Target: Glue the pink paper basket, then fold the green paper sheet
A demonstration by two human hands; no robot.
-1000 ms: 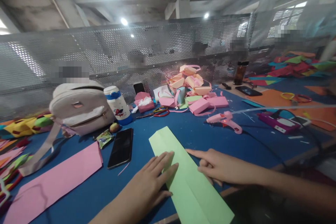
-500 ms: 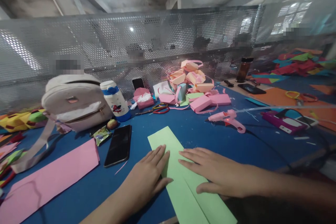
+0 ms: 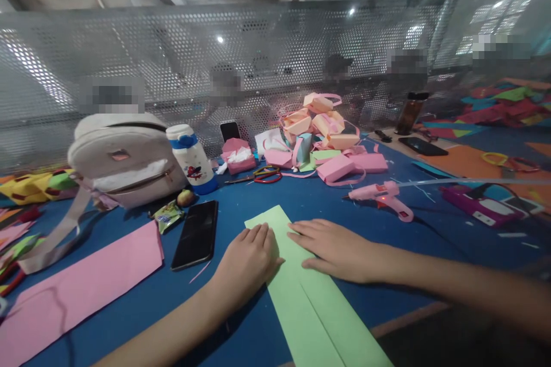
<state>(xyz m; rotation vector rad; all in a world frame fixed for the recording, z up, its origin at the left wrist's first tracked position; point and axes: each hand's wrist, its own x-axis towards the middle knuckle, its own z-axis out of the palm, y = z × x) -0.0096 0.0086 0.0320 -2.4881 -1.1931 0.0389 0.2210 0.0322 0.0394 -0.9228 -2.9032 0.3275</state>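
A long folded sheet of light green paper [image 3: 307,304] lies on the blue table, running from the middle down to the bottom edge, with a lengthwise seam in its near half. My left hand [image 3: 253,255] rests on its left edge, fingers curled and pressed together, thumb pointing right over the paper. Across from it, my right hand [image 3: 333,249] lies flat, its spread fingertips on the paper's right edge. To the left are a black phone [image 3: 195,235] and folded pink paper [image 3: 90,287].
Behind stand a backpack [image 3: 124,155], a bottle [image 3: 193,161] and a pile of folded paper boxes [image 3: 329,123]. Scissors [image 3: 267,174] lie before them. A pink glue gun [image 3: 383,198] is to the right, near a purple device [image 3: 482,205]. People show behind the perforated screen [image 3: 172,69].
Both hands have moved farther up along the green paper. The left fingers, stretched out before, are now curled. The view has shifted slightly.
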